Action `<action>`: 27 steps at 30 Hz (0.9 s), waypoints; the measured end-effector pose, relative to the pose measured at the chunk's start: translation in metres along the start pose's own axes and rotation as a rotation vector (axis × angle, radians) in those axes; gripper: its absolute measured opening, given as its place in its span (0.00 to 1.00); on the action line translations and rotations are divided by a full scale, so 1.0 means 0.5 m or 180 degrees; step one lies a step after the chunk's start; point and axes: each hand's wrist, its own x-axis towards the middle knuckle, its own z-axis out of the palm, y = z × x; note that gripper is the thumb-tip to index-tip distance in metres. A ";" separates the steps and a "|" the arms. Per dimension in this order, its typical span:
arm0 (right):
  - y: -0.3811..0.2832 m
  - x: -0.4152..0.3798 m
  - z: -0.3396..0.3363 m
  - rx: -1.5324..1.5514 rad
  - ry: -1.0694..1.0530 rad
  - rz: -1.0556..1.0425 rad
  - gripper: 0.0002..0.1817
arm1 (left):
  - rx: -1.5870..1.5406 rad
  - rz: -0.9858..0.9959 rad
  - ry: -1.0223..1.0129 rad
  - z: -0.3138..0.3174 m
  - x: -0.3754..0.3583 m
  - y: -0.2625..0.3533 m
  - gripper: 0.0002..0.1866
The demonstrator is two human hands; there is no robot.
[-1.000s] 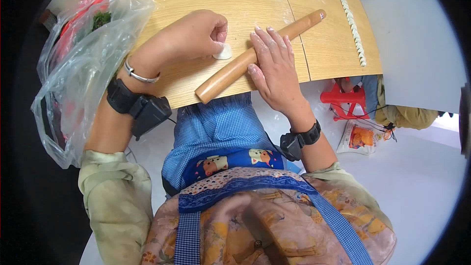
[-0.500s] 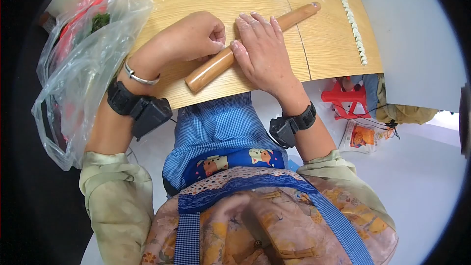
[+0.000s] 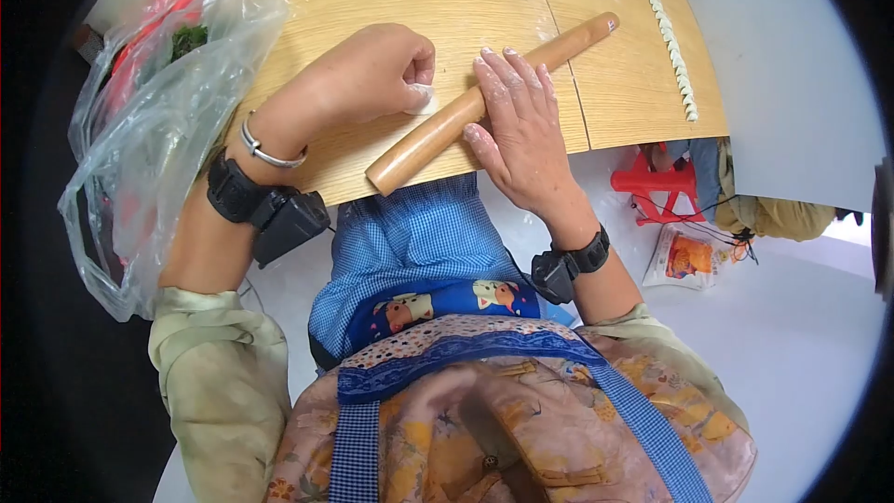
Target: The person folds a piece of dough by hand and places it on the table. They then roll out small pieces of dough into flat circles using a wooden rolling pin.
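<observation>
So my left hand had the dough pinched left of the pin, right hand open on top.

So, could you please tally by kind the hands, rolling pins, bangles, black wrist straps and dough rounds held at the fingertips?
Hands: 2, left hand and right hand
Rolling pin: 1
Bangle: 1
Black wrist straps: 2, left strap and right strap
Dough round: 1
Total: 7
</observation>
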 end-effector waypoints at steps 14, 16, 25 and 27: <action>-0.003 0.074 0.017 -0.0211 0.0129 -0.0193 0.29 | -0.0495 -0.0496 -0.0109 -0.011 0.001 -0.010 0.12; 0.002 0.095 0.026 -0.0208 0.0100 -0.0202 0.29 | -0.0410 -0.0495 -0.0095 -0.015 0.003 -0.012 0.14; 0.001 0.063 0.016 -0.0210 0.0093 -0.0176 0.30 | -0.0227 0.0211 0.0061 -0.005 -0.001 -0.023 0.11; 0.001 0.035 0.004 -0.0205 0.0032 -0.0149 0.31 | -0.0087 -0.0059 -0.0088 -0.009 0.000 -0.014 0.10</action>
